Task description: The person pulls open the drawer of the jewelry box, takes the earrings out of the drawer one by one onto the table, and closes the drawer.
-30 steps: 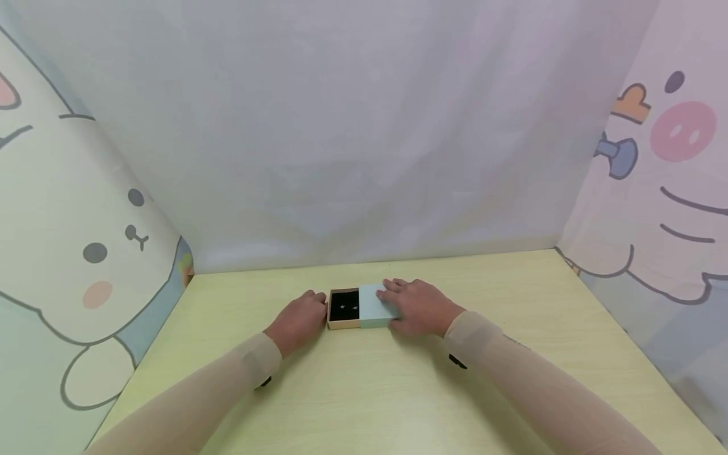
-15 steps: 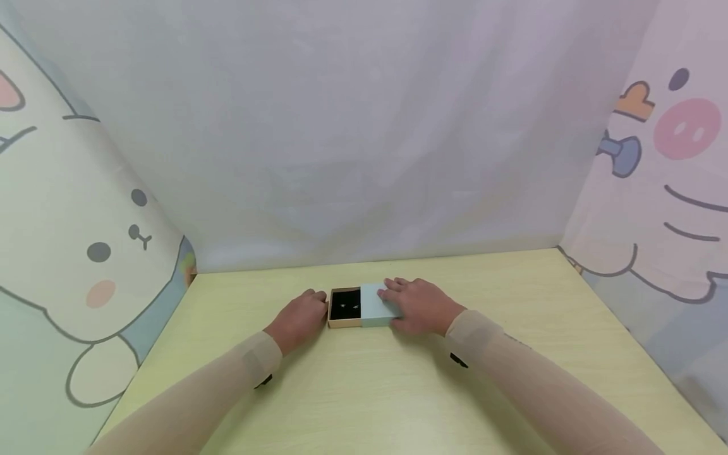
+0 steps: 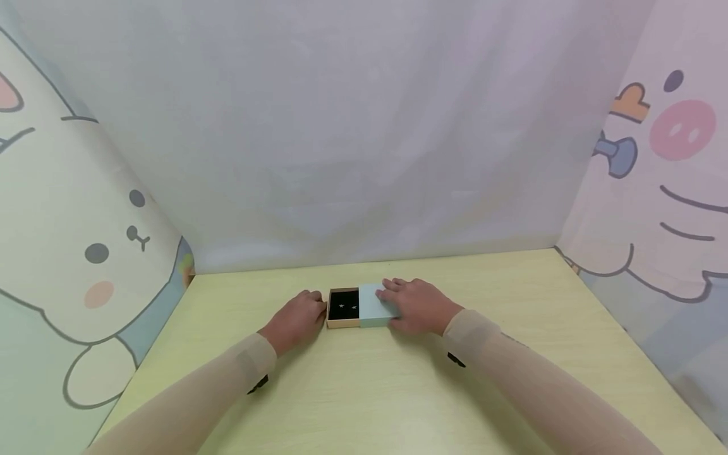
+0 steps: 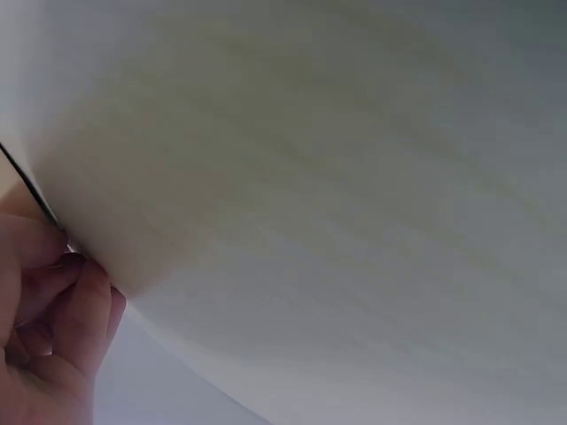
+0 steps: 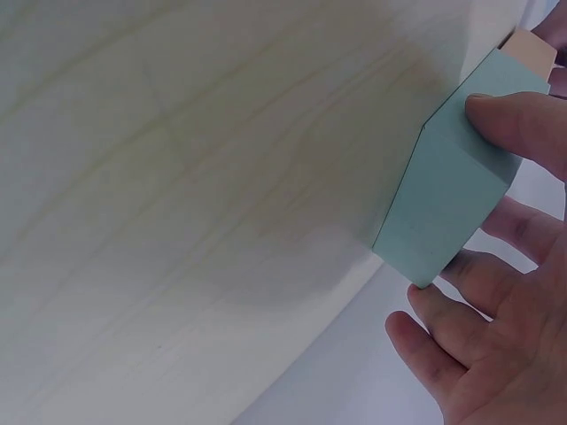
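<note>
A small drawer-style gift box lies on the table. Its pale blue-green sleeve (image 3: 371, 304) is at the right, and a tan inner tray (image 3: 344, 323) sticks out of it to the left. Two tiny star-shaped pieces (image 3: 341, 306) sit on the tray's black lining (image 3: 337, 314). My left hand (image 3: 296, 321) pinches at the tray's left end with curled fingers, thumb and forefinger tips together in the left wrist view. Across the sleeve lies my right hand (image 3: 423, 308); in the right wrist view its thumb (image 5: 514, 124) presses the near side while the fingers reach over the top.
The light wood table (image 3: 375, 392) spreads around the box. A pale curtain (image 3: 364, 139) hangs behind its back edge. Cartoon-printed cloths stand at both sides, a rabbit (image 3: 51, 253) on the left and a pig (image 3: 654, 189) on the right.
The left wrist and sleeve have shifted slightly left and down. The tray's exposed length looks about the same, and the right hand keeps its hold on the box sleeve.
</note>
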Available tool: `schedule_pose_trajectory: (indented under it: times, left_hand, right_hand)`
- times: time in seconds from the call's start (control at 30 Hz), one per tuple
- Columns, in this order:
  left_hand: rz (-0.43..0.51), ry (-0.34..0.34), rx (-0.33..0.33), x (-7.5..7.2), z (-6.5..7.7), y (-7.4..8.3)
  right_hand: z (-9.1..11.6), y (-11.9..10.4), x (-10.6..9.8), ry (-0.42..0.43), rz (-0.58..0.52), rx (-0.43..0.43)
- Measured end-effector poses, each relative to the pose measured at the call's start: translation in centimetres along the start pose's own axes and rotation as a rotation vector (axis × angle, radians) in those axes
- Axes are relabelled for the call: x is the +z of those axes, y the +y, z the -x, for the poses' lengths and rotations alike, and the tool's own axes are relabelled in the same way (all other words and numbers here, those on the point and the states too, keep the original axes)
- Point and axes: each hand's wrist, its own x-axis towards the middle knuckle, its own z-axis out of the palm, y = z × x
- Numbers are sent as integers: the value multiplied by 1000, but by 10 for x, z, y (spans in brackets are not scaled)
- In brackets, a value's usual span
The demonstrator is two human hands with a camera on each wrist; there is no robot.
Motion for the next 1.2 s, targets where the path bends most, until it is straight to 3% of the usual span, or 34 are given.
schedule_pose_trajectory:
  times: [0.47, 0.83, 0.97, 1.2]
  left_hand:
    - [131, -94, -71, -12, 2, 0]
    - [81, -126, -91, -21, 0, -14]
    - [95, -119, -106, -27, -1, -14]
    - [28, -94, -105, -37, -4, -10]
  right_hand:
    - [0, -2, -4, -41, -20, 29]
    - [2, -3, -4, -22, -4, 22]
    - [2, -3, -3, -14, -6, 19]
    - [1, 0, 1, 1, 8, 10]
